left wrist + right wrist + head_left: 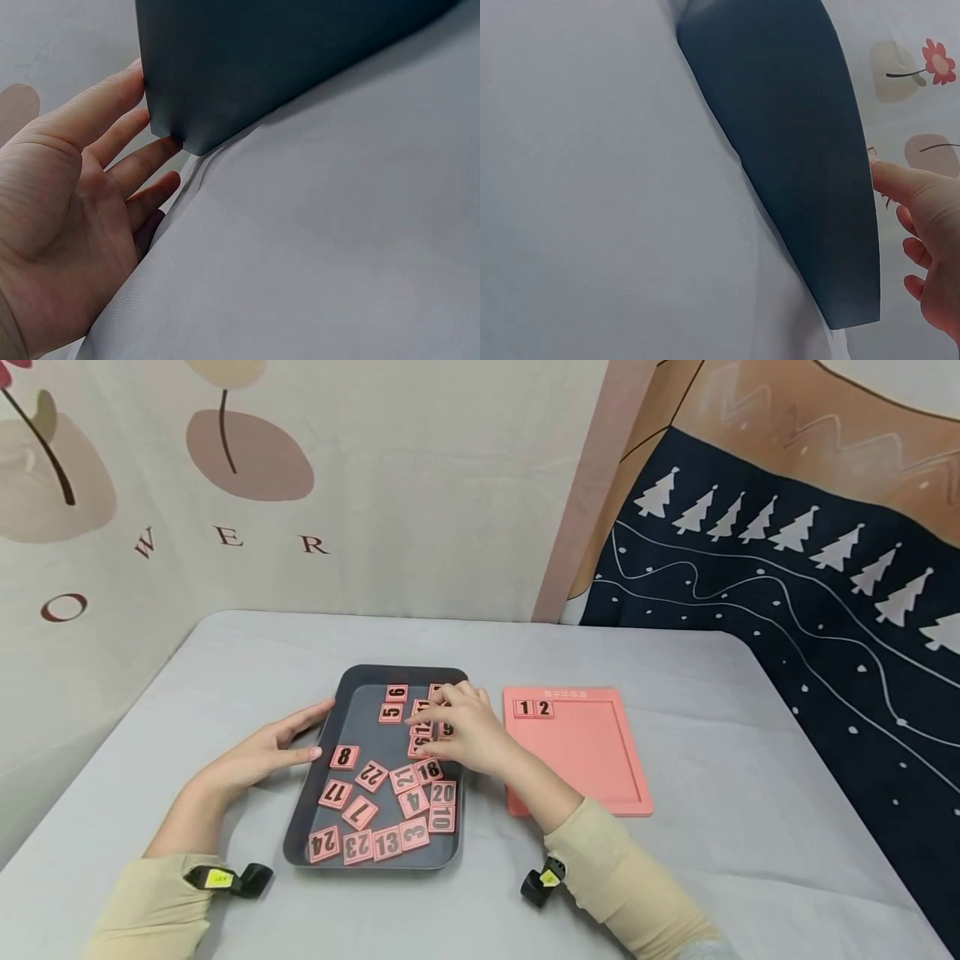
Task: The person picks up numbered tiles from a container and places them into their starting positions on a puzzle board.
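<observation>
- Flat square pink tiles with printed numerals (413, 802) lie at mixed angles in a dark grey rectangular tray (378, 742); we read 24, 23, 13 along its near end.
- Our right hand (468, 731) sits over the tray's far right part, thumb and fingers apart, slightly bent; we can't tell if it touches a tile.
- Our left hand (262, 756) is at the tray's left rim, fingers extended, thumb spread from them.
- Right of the tray, we have a pink square board with a raised border (581, 752); tiles 1 (523, 709) and 2 (544, 709) sit side by side in its far left corner.
- All on our white cloth-covered table (712, 735).
- Behind: cream printed curtain (427, 502), navy tree-print fabric (712, 577).
</observation>
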The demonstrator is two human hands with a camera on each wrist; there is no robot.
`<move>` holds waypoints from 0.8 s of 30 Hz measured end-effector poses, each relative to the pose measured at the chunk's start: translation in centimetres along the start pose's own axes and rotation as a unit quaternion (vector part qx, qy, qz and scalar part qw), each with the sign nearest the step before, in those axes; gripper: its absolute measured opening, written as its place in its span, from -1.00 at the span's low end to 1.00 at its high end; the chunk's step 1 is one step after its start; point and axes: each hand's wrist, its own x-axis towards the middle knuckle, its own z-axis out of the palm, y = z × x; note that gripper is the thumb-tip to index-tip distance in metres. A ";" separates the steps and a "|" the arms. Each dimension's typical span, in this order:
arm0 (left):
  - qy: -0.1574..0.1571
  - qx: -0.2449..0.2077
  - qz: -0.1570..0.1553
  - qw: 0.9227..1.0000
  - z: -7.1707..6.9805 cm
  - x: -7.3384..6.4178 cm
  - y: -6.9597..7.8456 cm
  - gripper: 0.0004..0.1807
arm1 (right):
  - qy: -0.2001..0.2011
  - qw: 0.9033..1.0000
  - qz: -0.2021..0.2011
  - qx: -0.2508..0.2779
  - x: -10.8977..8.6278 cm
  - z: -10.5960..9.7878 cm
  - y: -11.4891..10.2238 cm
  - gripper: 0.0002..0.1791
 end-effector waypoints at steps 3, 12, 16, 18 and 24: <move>-0.001 0.000 0.001 1.000 0.0 0.0 0.0 -0.22 | 0.005 1.000 -0.003 0.005 -0.2 0.1 0.1 -0.61; 0.001 0.003 0.003 1.000 0.0 0.0 0.2 -0.22 | -0.013 1.000 -0.022 0.016 -1.2 0.3 -0.1 -0.58; 0.000 0.000 0.002 1.000 0.0 0.0 0.2 -0.22 | -0.054 0.997 -0.051 0.022 -1.7 0.2 -0.6 -0.57; 0.000 -0.001 0.001 1.000 0.0 0.0 0.3 -0.22 | -0.079 0.994 -0.067 0.025 -1.8 0.2 -0.8 -0.56; 0.001 -0.003 -0.001 1.000 0.0 -0.1 0.2 -0.22 | -0.150 0.984 -0.094 0.007 -2.0 0.1 -1.6 -0.52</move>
